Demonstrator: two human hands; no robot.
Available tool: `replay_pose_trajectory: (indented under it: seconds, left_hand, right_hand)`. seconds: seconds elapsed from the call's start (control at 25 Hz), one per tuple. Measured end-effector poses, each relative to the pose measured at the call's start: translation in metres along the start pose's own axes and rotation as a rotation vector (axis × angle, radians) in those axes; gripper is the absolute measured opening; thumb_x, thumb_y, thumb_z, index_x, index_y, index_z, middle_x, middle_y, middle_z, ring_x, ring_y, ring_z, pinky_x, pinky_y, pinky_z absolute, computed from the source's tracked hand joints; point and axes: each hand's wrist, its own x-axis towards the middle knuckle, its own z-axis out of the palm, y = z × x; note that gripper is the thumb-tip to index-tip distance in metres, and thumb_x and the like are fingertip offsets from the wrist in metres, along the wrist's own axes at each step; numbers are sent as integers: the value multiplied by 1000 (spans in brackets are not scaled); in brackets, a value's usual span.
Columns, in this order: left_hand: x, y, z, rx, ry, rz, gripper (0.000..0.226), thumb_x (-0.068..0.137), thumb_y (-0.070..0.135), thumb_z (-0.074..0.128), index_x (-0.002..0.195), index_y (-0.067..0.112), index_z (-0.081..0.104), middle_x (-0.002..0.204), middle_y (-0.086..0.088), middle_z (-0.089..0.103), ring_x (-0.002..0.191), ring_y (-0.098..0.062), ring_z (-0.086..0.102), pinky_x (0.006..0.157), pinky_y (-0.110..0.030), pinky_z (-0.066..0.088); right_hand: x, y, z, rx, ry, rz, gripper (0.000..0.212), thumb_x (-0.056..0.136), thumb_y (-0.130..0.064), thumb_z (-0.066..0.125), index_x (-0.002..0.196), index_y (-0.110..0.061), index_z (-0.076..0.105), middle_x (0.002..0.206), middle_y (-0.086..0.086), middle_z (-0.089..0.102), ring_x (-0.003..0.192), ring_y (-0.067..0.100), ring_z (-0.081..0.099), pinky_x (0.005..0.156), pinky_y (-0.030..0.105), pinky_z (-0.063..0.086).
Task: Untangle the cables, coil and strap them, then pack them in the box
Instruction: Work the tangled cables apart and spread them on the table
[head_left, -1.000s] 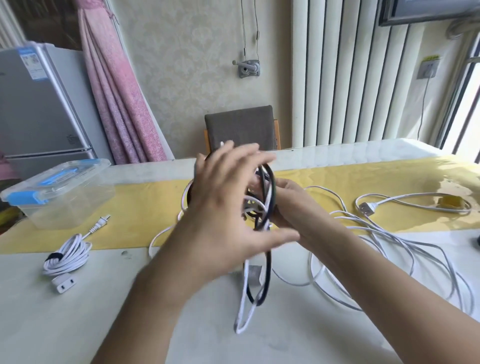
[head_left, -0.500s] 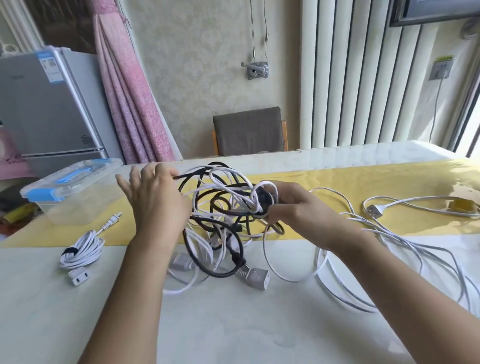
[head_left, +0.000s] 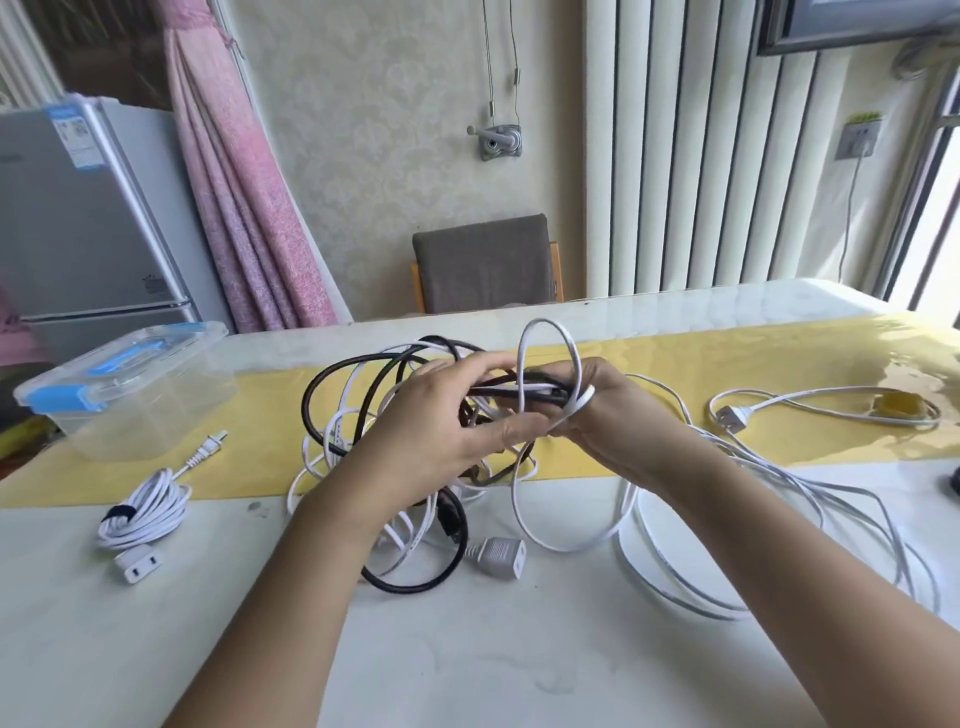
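Note:
A tangle of black and white cables (head_left: 363, 415) hangs above the table's middle. My right hand (head_left: 608, 410) grips a bunch of its strands, with a white loop sticking up over the fingers. My left hand (head_left: 441, 426) reaches into the tangle from the left, fingers pinching strands beside the right hand. A grey-white socket end (head_left: 496, 556) of the tangle lies on the table below. A white cable (head_left: 145, 509), coiled and held by a dark strap, lies at the left. The clear box with a blue-latched lid (head_left: 124, 384) stands shut at the far left.
Loose white cable (head_left: 779, 499) sprawls over the table's right side, with a white plug (head_left: 732, 415) on the yellow runner (head_left: 675, 364). A grey chair (head_left: 483, 265) stands behind the table. A fridge and a pink curtain are at the back left.
My left hand has moved right, from the tangle's left side into its middle, meeting the right hand. A white loop now stands up over the right hand.

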Motion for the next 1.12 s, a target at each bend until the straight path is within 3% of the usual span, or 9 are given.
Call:
replay_pose_trajectory:
  seconds: [0.16, 0.28, 0.36, 0.44, 0.56, 0.72, 0.88, 1.0, 1.12]
  left_hand:
    - [5, -4, 0, 167, -70, -130, 37, 69, 60, 73, 80, 25, 65, 58, 8, 52, 56, -9, 47, 57, -31, 37]
    - [6, -19, -3, 229, 308, -265, 24, 74, 36, 78, 82, 16, 67, 71, 0, 66, 71, -24, 60, 60, -33, 38]
    - [8, -31, -8, 198, 607, -371, 17, 80, 21, 73, 83, 5, 67, 82, -16, 69, 81, -37, 61, 63, -33, 38]
    - [8, -38, -12, 88, 696, -434, 16, 80, 17, 72, 82, 2, 66, 82, -15, 69, 80, -35, 61, 64, -28, 35]
    - [7, -39, -11, -191, 584, -456, 22, 75, 17, 79, 86, 8, 63, 75, 1, 61, 68, -17, 55, 63, -25, 36]
    - [9, -34, -4, -534, 393, -399, 25, 73, 10, 77, 92, 10, 61, 73, 2, 58, 71, -17, 56, 74, -33, 47]
    - [8, -22, 3, -685, 258, -245, 41, 78, -8, 67, 114, 9, 60, 96, -1, 67, 83, -7, 64, 78, -21, 50]
    - [8, -22, 5, -854, 173, -177, 63, 67, -4, 68, 127, 6, 54, 116, -10, 66, 105, -12, 64, 83, -21, 52]
    - [7, -19, 8, -877, 132, -121, 55, 72, -14, 64, 119, 14, 60, 115, -1, 69, 113, -10, 61, 91, -22, 50]
  right_hand:
    - [5, 5, -3, -114, 223, -103, 47, 79, 16, 52, 75, -23, 76, 94, -2, 70, 87, 15, 65, 75, 27, 49]
    - [3, -6, -16, -61, 461, -154, 58, 81, 22, 35, 84, -19, 77, 101, -2, 71, 85, 13, 66, 68, 21, 50]
    - [1, -10, -20, -242, 479, -155, 60, 77, 21, 32, 86, -18, 76, 90, -3, 71, 71, 9, 59, 59, 15, 43]
    - [1, -8, -16, -526, 416, -85, 61, 74, 18, 35, 80, -28, 75, 75, -7, 69, 61, 5, 50, 55, 11, 37]
    - [0, -7, -9, -814, 261, -35, 57, 77, 14, 41, 92, -33, 70, 78, -13, 67, 66, 3, 54, 60, 12, 40]
    - [-3, -10, 12, -850, 206, -178, 51, 85, -15, 68, 131, -27, 50, 107, -11, 54, 81, 5, 57, 69, 9, 44]
    - [-3, -16, 24, -787, 416, -312, 31, 82, -26, 72, 107, -26, 54, 102, -11, 55, 69, 8, 54, 63, 12, 41]
    - [-2, -19, 27, -699, 494, -102, 30, 75, -39, 76, 87, -23, 54, 85, -12, 61, 56, 5, 51, 53, 15, 36]
    - [-1, -17, 28, -683, 501, 60, 20, 80, -43, 70, 80, -23, 67, 74, -9, 67, 61, 0, 56, 53, 12, 38]
